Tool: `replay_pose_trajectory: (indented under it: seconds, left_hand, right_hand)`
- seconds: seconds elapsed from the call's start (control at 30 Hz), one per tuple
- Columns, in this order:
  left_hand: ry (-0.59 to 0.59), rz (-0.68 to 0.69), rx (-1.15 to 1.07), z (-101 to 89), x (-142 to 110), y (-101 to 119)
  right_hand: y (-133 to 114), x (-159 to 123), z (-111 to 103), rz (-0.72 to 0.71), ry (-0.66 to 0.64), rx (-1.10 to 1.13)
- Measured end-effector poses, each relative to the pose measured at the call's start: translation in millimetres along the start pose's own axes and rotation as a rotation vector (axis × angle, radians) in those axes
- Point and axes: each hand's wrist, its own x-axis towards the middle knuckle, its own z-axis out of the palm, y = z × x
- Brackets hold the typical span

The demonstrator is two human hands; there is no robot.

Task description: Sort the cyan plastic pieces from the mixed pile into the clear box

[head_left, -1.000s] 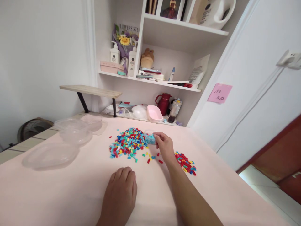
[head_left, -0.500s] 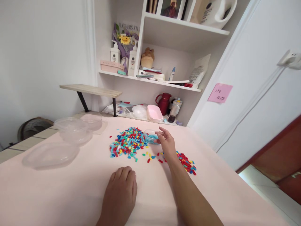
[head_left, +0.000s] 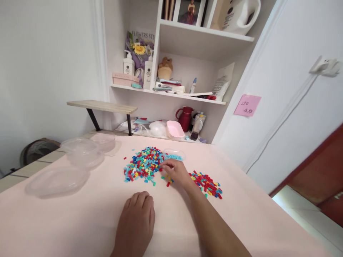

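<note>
My left hand (head_left: 136,221) rests palm down on the pink tabletop with its fingers curled in; nothing shows in it. My right hand (head_left: 175,171) reaches to the right edge of a heap of small mixed-colour plastic bricks (head_left: 144,162). Its thumb and fingers are bent and slightly apart at the bricks, and I see no brick held. Just behind that hand stands a clear plastic tub (head_left: 174,153) with light-blue bricks in it. A smaller pile of mostly red bricks (head_left: 206,184) lies to the right of my right wrist. A few loose bricks are partly hidden under the hand.
Clear plastic containers (head_left: 84,153) stand at the left, with a clear lid-like piece (head_left: 57,182) in front. Behind the table are a wooden riser (head_left: 103,106), a pink basin (head_left: 175,129), a red jug (head_left: 185,117) and shelves. A pink note (head_left: 247,105) hangs on the right wall.
My right hand has moved left and nearer, from over the clear tub to the heap's right edge. My left hand stays in place. The view has shifted slightly.
</note>
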Motion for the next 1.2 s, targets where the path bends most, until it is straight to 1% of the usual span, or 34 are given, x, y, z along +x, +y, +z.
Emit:
replay_pose_trajectory:
  seconds: [0.13,0.27,0.43,0.53,0.6,0.7,0.77,0.87,0.93,1.07,1.2]
  left_hand:
    - [-0.014,-0.002,-0.001,0.2,0.4,-3.0]
    - [-0.011,0.008,0.017,1.0,1.7,-4.7]
    - [0.016,0.025,0.061,5.8,2.3,-9.5]
    - [0.002,0.071,0.061,10.3,1.4,-17.0]
    - [0.001,0.093,0.056,13.1,0.3,-21.8]
    - [0.010,0.102,0.046,17.2,-1.8,-24.6]
    - [0.018,0.077,0.040,19.9,-3.2,-22.6]
    - [0.049,0.009,0.034,22.7,-4.6,-17.7]
    - [0.064,0.004,0.028,23.0,-4.7,-16.5]
    - [0.062,0.073,0.026,19.4,-2.9,-22.3]
    - [0.049,0.134,0.031,16.0,-1.2,-30.0]
  right_hand:
    - [-5.5,-1.2,4.9,-0.076,-0.130,-0.052]
    - [-10.6,-5.5,15.2,-0.166,-0.197,-0.058]
    - [-13.6,-9.1,25.6,-0.176,-0.238,-0.139]
    - [-13.0,-8.0,27.6,-0.163,-0.283,-0.194]
    - [-11.0,-7.0,28.3,-0.144,-0.290,-0.202]
    - [-6.0,-6.4,27.7,-0.119,-0.285,-0.152]
    - [-3.1,-6.3,25.1,-0.090,-0.258,-0.105]
    - [-1.2,-5.3,18.5,-0.044,-0.181,-0.071]
    - [-1.3,-4.1,14.8,-0.028,-0.161,-0.074]
    - [-1.8,-2.6,14.6,-0.027,-0.242,-0.137]
    - [-3.8,-3.1,16.5,-0.021,-0.261,-0.210]
